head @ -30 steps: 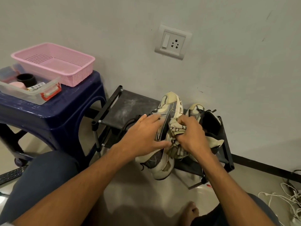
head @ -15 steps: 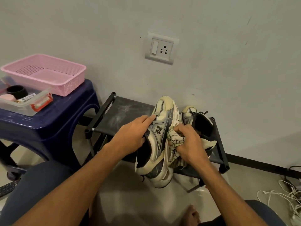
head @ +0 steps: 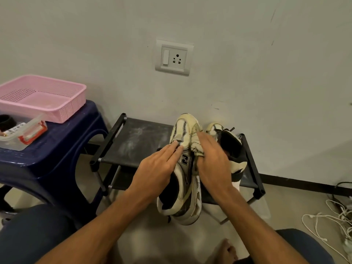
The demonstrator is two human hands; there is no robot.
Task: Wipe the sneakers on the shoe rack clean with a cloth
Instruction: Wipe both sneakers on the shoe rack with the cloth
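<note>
While left hand [head: 158, 166], fingers straight, steadies sneaker [head: 185, 161] tipped sideways over rack's [head: 137, 141] front edge, right hand [head: 214, 162] presses cloth [head: 197, 147] flat against it for wiping; second sneaker [head: 228, 145]: rack's right end.

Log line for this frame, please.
phase: wiping | left hand: flat on sneaker | right hand: presses cloth to sneaker | second sneaker: on rack
</note>
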